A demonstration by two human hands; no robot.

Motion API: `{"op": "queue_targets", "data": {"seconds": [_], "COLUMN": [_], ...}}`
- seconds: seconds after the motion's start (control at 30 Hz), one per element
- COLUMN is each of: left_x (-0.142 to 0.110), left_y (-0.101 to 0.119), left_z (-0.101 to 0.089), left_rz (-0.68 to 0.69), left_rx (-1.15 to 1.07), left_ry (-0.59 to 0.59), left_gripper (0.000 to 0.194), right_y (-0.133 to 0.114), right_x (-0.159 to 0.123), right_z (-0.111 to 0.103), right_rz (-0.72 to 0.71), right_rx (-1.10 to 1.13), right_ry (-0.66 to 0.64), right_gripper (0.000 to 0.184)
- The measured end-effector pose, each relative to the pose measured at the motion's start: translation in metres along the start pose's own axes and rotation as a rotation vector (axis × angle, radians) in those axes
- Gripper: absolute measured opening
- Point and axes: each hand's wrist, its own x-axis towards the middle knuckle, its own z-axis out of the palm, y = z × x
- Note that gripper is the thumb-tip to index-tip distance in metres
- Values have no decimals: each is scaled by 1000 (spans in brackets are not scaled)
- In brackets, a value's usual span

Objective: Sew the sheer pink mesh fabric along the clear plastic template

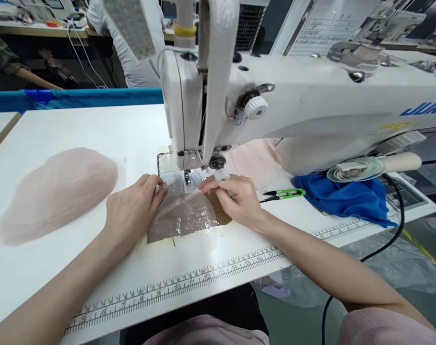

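A clear, glossy strip [180, 203] runs slanting between my two hands in front of the presser foot [187, 177] of a white sewing machine [182, 105]. Under the strip lies a sheer, shiny piece of material [189, 218], spread over the machine bed. My left hand [136, 201] pinches the strip's left end near the needle plate, thumb and forefinger together. To the right of the foot, my right hand [235, 196] pinches the other end between its fingertips. Exactly how the strip and the sheer material join, I cannot tell.
A pile of sheer pink pieces [66, 187] lies on the left of the white table. Pale pink fabric [257, 160] sits behind my right hand. Green thread snips [284, 194], a blue cloth [347, 196] and a cord coil [354, 171] are right. A person [131, 48] is beyond.
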Motion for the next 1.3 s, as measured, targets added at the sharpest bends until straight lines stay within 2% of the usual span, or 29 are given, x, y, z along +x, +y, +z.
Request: {"op": "queue_targets", "data": {"seconds": [0.1,0.2,0.27,0.3,0.37,0.43,0.53,0.6,0.83,0.93,1.1,1.17,1.3], "left_x": [-1,-3,-5,-6,-6,-6,-5,-4,-1,-3,-14,-18,-19], "left_y": [0,-2,-1,0,3,5,7,6,6,11,28,33,34], "left_z": [-7,-17,-21,-22,-21,-18,-14,-14,-12,-15,-24,-24,-22], "left_rz": [-27,77,140,145,107,70,47,42,45,-2,-7,10,-34], "left_rx": [-66,-331,-547,-635,-767,-851,-919,-954,-988,-945,-668,-608,-722], "left_ry": [-91,-340,-503,-537,-522,-490,-477,-485,-479,-461,-177,-164,-260], "left_gripper": [30,25,24,25,28,29,33,36,37,38,46,47,26], "right_y": [-2,-9,-14,-17,-20,-24,-26,-26,-22,-21,-23,-25,-27], "right_x": [1,2,3,4,6,8,11,13,13,11,8,7,5], "right_z": [2,0,-2,-3,-6,-9,-14,-16,-11,-7,0,2,3], "right_rz": [-54,-10,77,136,281,448,628,676,709,703,610,543,513], "right_rx": [53,144,222,246,282,362,514,540,612,644,461,392,367], "right_ry": [-198,-400,-425,-394,-293,-289,-486,-565,-529,-446,-298,-273,-294], "right_gripper": [41,37,31,27,19,27,44,39,6,17,29,32,33]}}
